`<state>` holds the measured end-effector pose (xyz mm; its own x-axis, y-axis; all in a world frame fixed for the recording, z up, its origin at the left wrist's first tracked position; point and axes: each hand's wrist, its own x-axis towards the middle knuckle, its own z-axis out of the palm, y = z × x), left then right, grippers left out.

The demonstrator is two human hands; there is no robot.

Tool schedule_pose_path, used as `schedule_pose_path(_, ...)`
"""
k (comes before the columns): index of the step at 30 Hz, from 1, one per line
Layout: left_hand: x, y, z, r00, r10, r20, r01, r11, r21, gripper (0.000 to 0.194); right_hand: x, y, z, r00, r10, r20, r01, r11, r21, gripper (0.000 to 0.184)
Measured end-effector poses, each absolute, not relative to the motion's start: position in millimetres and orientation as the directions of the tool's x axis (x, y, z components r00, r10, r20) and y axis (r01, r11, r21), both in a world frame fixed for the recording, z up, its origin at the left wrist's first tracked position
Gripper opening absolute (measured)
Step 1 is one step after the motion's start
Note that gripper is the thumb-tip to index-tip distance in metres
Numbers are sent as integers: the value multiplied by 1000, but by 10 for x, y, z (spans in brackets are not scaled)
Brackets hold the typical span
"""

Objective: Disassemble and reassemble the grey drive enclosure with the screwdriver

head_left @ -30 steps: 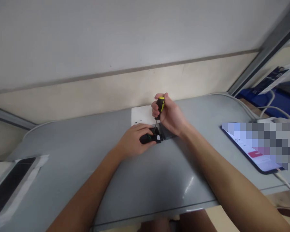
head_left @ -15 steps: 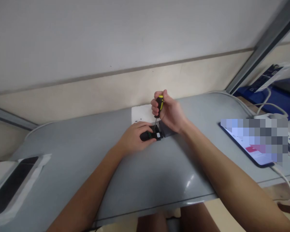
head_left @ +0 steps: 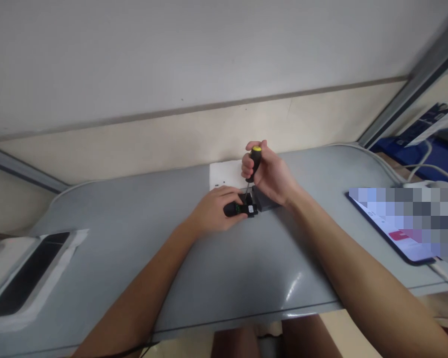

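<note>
My left hand [head_left: 220,209] grips a small black electronic device [head_left: 251,209] against the grey table, thumb and fingers on opposite sides of it. A bit of green circuit board and a small white label show on the device. My right hand [head_left: 271,171] is wrapped around the black and yellow handle of a screwdriver [head_left: 256,161]. The screwdriver stands nearly upright, its thin shaft pointing down into the device; the tip's exact contact is too small to make out. Beside the device, under my right wrist, lies a dark grey flat block [head_left: 267,201], partly hidden.
Behind my hands lies a white sheet [head_left: 224,174] with several tiny dark pieces on it. A lit phone or tablet [head_left: 399,228] with a white cable is on the right. At the left lies a black flat panel [head_left: 30,278] on white material. A wall rises behind the table [head_left: 134,209].
The camera view has shifted slightly, moving everything a little to the right. The screwdriver handle has turned, showing less of its yellow stripe. Both hands keep their holds.
</note>
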<state>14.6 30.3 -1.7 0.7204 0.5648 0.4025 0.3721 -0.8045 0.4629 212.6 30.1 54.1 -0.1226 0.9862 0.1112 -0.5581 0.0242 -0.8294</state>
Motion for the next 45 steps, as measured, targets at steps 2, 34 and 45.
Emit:
schedule_pose_path(2,158,304,-31,717,565,408,373,-806,460,15,2088,306,536,-78,992,104,-564,42,-825,47)
schedule_pose_path(34,176,300,-75,711,566,417,390,-811,436,19,2184,376,438,-83,985,150,-624,66,-778,38)
schedule_pose_path(45,194,276,-14,726,563,395,405,-814,416,19,2156,405,429,-102,989,106,-651,14,-759,43)
